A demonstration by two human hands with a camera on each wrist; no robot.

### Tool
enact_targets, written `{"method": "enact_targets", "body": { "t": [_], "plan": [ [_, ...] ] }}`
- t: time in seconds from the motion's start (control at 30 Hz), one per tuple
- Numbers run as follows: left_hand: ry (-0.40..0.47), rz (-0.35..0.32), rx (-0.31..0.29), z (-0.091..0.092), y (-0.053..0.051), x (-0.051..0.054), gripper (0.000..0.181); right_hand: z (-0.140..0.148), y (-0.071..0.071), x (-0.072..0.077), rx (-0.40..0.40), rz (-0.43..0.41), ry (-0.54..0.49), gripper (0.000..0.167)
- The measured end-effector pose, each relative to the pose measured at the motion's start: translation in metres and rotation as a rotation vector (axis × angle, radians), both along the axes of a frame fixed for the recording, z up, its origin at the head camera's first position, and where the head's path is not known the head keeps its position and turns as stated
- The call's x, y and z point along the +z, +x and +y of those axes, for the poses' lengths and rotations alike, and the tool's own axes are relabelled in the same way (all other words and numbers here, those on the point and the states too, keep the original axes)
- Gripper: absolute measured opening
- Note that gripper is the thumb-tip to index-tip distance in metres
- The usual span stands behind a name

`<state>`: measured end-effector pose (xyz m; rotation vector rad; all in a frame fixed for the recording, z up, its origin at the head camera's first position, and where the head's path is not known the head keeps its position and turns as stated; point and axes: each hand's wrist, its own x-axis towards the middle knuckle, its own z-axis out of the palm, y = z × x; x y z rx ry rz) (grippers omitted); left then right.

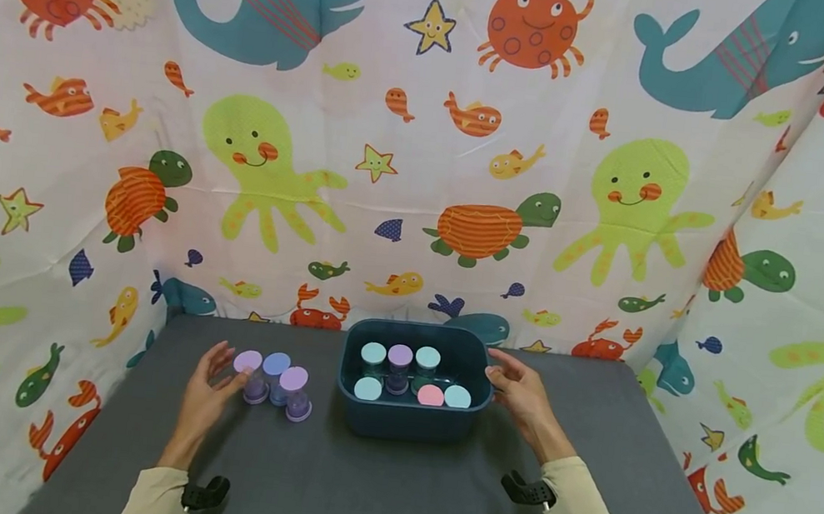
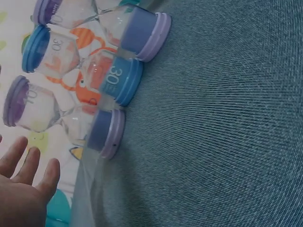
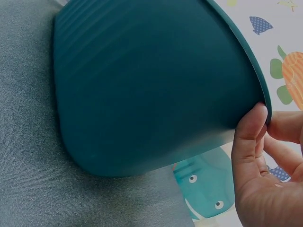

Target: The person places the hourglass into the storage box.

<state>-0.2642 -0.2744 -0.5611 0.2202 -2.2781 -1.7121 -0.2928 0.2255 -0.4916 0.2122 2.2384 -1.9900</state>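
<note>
Farthest left of the teal plastic bin (image 1: 405, 424) is the left hand (image 1: 205, 396), its fingers loosely spread and gripping nothing. The head view has its thumb overlapping the nearest purple-capped hourglass sand timer (image 1: 248, 360); whether they touch I cannot tell, though the left wrist view shows the other fingers apart from it. That timer is the closest of three to this hand, lying just to the right of its fingers and on the bin's left side, its long axis upright.

Next toward the bin stands a blue-capped sand timer (image 1: 277, 363) marked 30, then a second purple-capped sand timer (image 1: 294, 379), the closest of the three to the bin; both are upright on the grey cloth (image 1: 372, 496). The left hand is clearly the nearer one to all three, since the bin stands between them and the right hand.

The bin's long side runs left to right. Inside it are six more timers: four aqua-capped (image 1: 373, 353), one purple-capped (image 1: 400, 355) in the back row, one pink-capped (image 1: 431, 395) in the front. At the bin's right end, the right hand (image 1: 528, 399) pinches the rim between thumb and fingers.
</note>
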Motion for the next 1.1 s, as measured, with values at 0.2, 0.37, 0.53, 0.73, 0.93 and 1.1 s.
{"method": "enact_targets", "body": {
  "t": [0.2,0.37,0.53,0.73,0.93,1.1],
  "plan": [
    [0.001,-0.029,-0.034,0.004,-0.004,-0.01,0.077,0.001,0.0,0.001,-0.007,-0.003,0.0,0.044],
    [0.019,-0.047,-0.026,0.006,-0.004,-0.015,0.069,0.0,0.0,-0.001,-0.004,-0.005,-0.005,0.045],
    [0.029,-0.031,-0.02,0.006,-0.005,-0.017,0.064,0.0,0.0,0.001,-0.009,-0.009,-0.014,0.044],
    [0.017,-0.035,-0.018,0.005,-0.006,-0.015,0.066,-0.002,0.001,0.001,-0.009,-0.015,-0.007,0.044],
    [-0.001,-0.025,-0.001,0.006,-0.006,-0.011,0.065,-0.001,0.0,0.002,-0.016,-0.022,0.002,0.044],
    [0.014,0.014,0.029,0.007,-0.004,-0.006,0.062,0.0,0.0,0.002,-0.013,-0.011,0.006,0.044]
  ]
}}
